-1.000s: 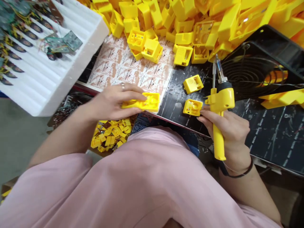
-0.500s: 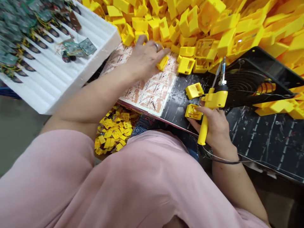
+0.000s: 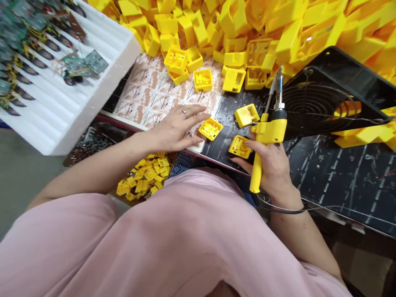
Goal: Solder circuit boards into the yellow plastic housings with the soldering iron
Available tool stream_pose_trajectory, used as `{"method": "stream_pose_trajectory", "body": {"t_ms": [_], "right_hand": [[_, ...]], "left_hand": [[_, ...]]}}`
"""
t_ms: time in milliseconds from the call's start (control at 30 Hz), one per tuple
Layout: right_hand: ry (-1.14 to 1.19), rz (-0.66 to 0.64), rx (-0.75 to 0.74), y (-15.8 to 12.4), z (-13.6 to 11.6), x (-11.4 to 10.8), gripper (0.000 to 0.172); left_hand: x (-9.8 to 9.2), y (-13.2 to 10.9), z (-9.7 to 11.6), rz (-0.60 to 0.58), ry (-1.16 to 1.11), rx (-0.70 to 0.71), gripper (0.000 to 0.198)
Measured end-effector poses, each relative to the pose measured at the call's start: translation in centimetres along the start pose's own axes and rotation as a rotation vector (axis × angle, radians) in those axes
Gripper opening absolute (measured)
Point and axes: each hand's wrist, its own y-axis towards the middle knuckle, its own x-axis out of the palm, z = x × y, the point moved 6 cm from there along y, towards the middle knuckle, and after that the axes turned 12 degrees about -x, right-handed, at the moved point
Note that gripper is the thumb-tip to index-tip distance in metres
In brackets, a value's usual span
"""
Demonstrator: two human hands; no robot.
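My right hand is closed round the handle of a yellow soldering gun whose metal tip points away from me. Its fingertips also touch a small open yellow housing on the black mat. My left hand lies with fingers stretched over the printed sheet, fingertips right beside another small yellow housing, holding nothing. A third housing with a grille sits just beyond the gun.
A big heap of yellow plastic housings fills the back. A white foam tray with circuit boards and wires stands at left. A black fan sits at right on the black mat. Small yellow clips lie below the table edge.
My left hand came back from the heap toward me and a small yellow housing now lies at its fingertips. The right hand with the soldering gun stayed about where it was.
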Motion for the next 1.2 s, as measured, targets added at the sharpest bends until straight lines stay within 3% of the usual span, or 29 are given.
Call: {"method": "stream_pose_trajectory", "body": {"t_ms": [167, 267, 333, 400, 467, 533, 600, 667, 733, 800, 867, 933, 1033, 1133, 1200], "right_hand": [[-0.024, -0.006, -0.006, 0.1, 0.0, 0.1, 0.05], [-0.106, 0.018, -0.046, 0.2, -0.3, -0.4, 0.04], [-0.127, 0.048, -0.049, 0.1, -0.3, -0.8, 0.036], [-0.12, 0.082, -0.049, 0.0, -0.2, -0.9, 0.039], [-0.103, 0.107, -0.08, -0.1, -0.1, -0.7, 0.048], [-0.089, 0.107, -0.107, -0.3, 0.1, -0.3, 0.052], [-0.08, 0.08, -0.094, -0.7, 0.6, 0.1, 0.052], [-0.08, 0.05, -0.045, -1.2, 1.2, 0.3, 0.058], [-0.081, 0.066, 0.004, -1.6, 1.6, 0.1, 0.067], [-0.072, 0.108, 0.013, -1.6, 1.5, -0.2, 0.073], [-0.05, 0.126, -0.009, -1.4, 1.0, -0.2, 0.073], [-0.024, 0.097, -0.024, -1.0, 0.7, 0.2, 0.065], [0.015, 0.06, -0.03, -0.4, 0.5, 0.8, 0.051], [0.043, 0.086, -0.092, 1.0, 0.2, 1.0, 0.047], [0.038, 0.071, -0.145, 2.4, -0.2, 1.2, 0.043]], "left_hand": [[0.1, -0.1, 2.2, 0.125, 0.109, -0.145, 0.091], [1.0, 1.3, 3.6, 0.131, 0.238, -0.215, 0.082], [1.4, 2.3, 4.7, 0.078, 0.26, -0.141, 0.062], [1.9, 2.6, 6.0, -0.024, 0.221, 0.018, 0.049], [2.1, 2.4, 6.9, -0.088, 0.191, 0.128, 0.052], [1.6, 1.9, 6.8, -0.071, 0.208, 0.136, 0.058], [-0.4, 1.2, 5.2, 0.016, 0.255, 0.076, 0.063], [-4.2, 0.4, 1.5, 0.132, 0.32, -0.037, 0.052], [-9.2, -0.6, -4.3, 0.285, 0.416, -0.196, 0.037], [-14.3, -1.9, -10.6, 0.491, 0.452, -0.322, 0.036], [-17.2, -2.8, -16.2, 0.493, 0.422, -0.396, 0.039], [-18.2, -3.4, -19.9, 0.347, 0.335, -0.493, 0.047], [-18.9, -4.5, -20.4, 0.242, 0.048, -0.582, 0.068], [-21.0, -4.8, -17.4, 0.359, -0.274, -0.532, 0.073], [-22.4, -3.6, -15.2, 0.408, -0.403, -0.462, 0.077]]}}
